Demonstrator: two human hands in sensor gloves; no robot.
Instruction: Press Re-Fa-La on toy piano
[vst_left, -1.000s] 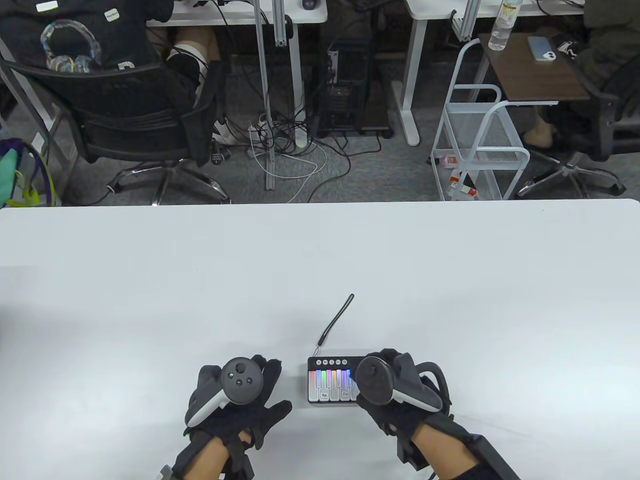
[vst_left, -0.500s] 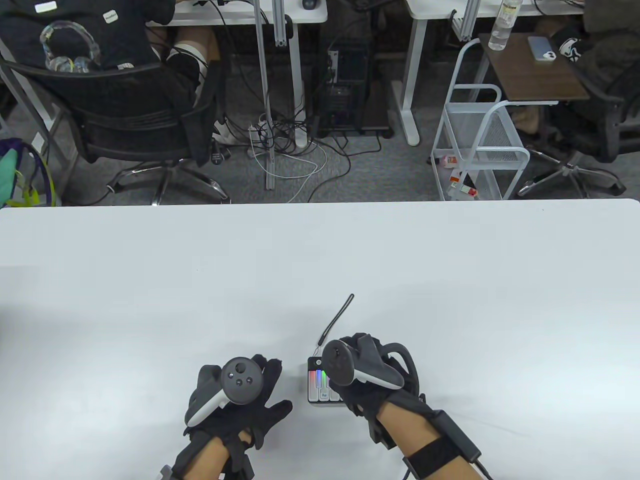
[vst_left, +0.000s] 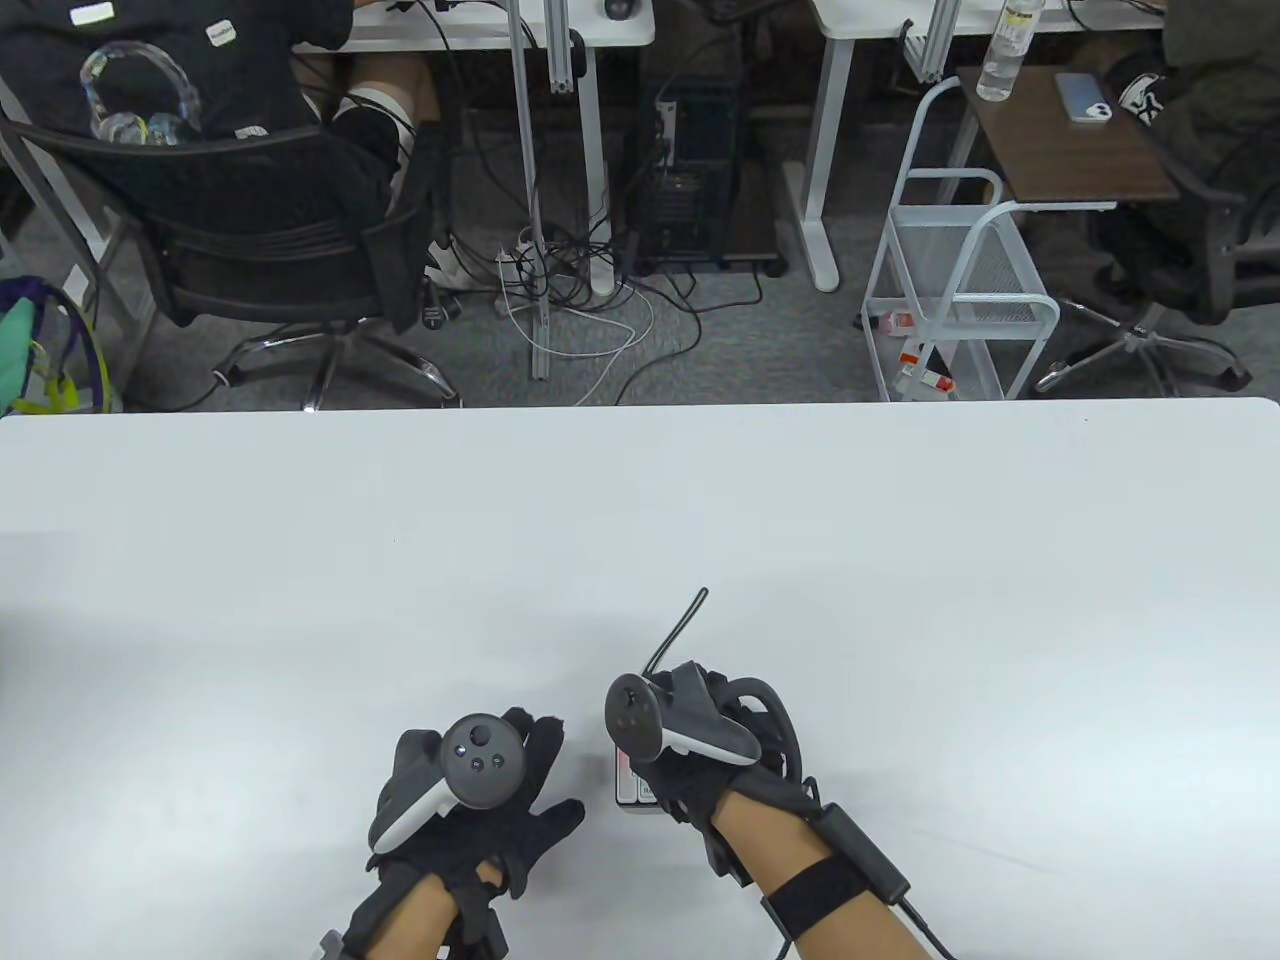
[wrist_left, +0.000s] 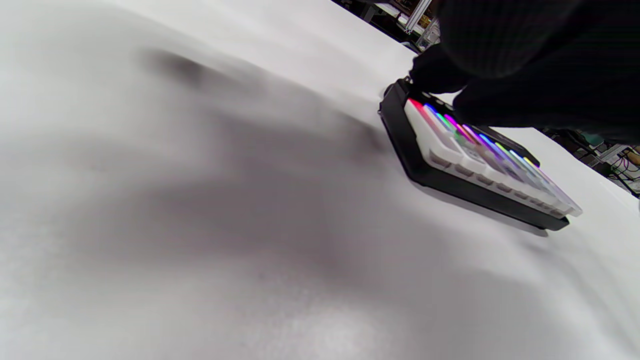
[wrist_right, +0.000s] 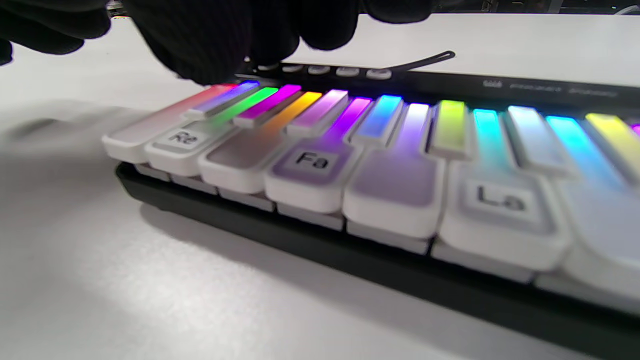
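The toy piano (wrist_right: 380, 165) is a small black box with white keys lit in rainbow colours; keys are labelled Re (wrist_right: 177, 137), Fa (wrist_right: 312, 161) and La (wrist_right: 500, 197). In the table view my right hand (vst_left: 685, 790) covers nearly all of it, leaving a sliver of its left end (vst_left: 626, 782). In the right wrist view my gloved fingertips (wrist_right: 210, 55) hang over the far end of the leftmost keys, by the Re key; whether one presses down I cannot tell. My left hand (vst_left: 535, 790) rests flat on the table, fingers spread, left of the piano, which also shows in the left wrist view (wrist_left: 475, 160).
The piano's black wrist strap (vst_left: 680, 625) lies on the white table (vst_left: 640, 520) behind it. The table's far edge runs across mid-frame; chairs, desks and a white wire cart (vst_left: 960, 300) stand beyond it.
My right hand has moved left across the piano, from its right end to its left end, hiding most of the keys. My left hand has not moved.
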